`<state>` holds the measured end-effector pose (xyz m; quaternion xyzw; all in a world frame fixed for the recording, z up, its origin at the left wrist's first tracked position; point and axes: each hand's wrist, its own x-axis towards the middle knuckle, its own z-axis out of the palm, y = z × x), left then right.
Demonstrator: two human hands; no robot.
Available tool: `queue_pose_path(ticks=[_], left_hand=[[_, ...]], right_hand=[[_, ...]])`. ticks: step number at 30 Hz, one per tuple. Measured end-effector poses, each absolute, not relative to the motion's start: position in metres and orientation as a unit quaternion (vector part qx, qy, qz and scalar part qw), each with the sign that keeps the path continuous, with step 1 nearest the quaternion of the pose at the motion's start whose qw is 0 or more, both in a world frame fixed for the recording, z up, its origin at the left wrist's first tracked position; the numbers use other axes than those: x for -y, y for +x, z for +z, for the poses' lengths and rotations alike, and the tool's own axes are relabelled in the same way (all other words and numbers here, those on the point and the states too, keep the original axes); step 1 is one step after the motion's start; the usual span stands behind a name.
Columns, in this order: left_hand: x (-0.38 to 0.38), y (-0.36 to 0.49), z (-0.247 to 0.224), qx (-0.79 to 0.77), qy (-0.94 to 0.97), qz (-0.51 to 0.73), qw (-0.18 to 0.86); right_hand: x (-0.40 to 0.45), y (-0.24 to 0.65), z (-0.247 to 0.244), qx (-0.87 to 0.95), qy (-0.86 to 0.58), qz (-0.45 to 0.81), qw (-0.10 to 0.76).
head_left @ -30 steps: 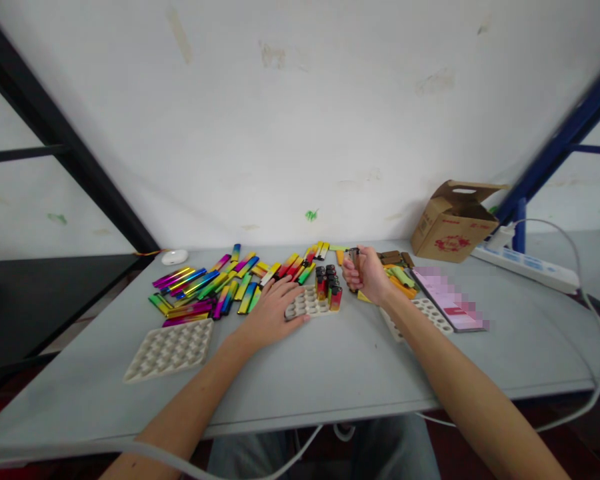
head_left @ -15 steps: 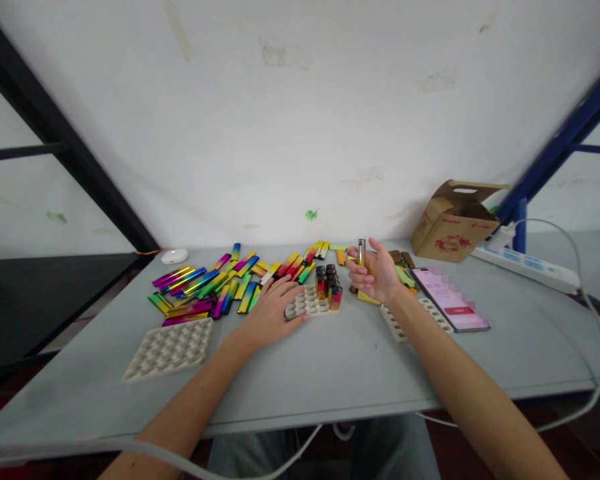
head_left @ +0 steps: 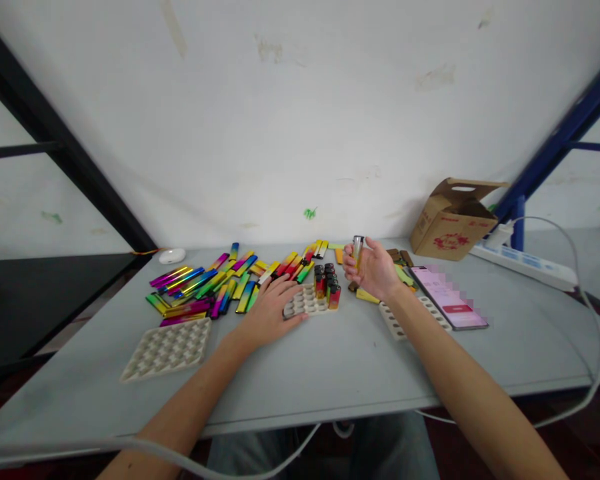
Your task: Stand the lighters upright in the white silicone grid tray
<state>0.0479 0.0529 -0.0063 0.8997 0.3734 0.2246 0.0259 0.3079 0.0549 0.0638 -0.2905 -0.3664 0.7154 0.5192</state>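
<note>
Right grip (head_left: pixel 375 270) clamped on an upright lighter (head_left: pixel 358 252); left hand (head_left: pixel 269 315) lies open, touching a pulp tray (head_left: pixel 294 309).

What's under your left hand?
The left hand lies over the edge of a beige dimpled tray, beside a pile of rainbow-coloured flat bars. Whatever is right under the palm is covered, so it cannot be seen.

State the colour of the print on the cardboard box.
Red on the cardboard box, head view.
</note>
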Motion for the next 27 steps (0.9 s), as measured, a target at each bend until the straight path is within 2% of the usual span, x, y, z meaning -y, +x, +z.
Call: queue_pose_path(ticks=[8,12,21,27], left_hand=[[-0.057,0.049,-0.008,-0.362,0.904,0.226,0.033],[-0.056,0.053,-0.005,-0.375,0.902,0.212,0.034],[-0.05,0.056,-0.005,-0.378,0.895,0.235,0.02],[-0.048,0.057,0.002,-0.353,0.881,0.315,0.017]], right_hand=[[-0.057,0.307,0.063,0.366,-0.305,0.721,0.503],[-0.058,0.307,0.06,0.379,-0.304,0.701,0.522],[-0.054,0.308,0.066,0.455,-0.312,0.581,0.598],[-0.047,0.304,0.068,0.541,-0.334,0.468,0.614]])
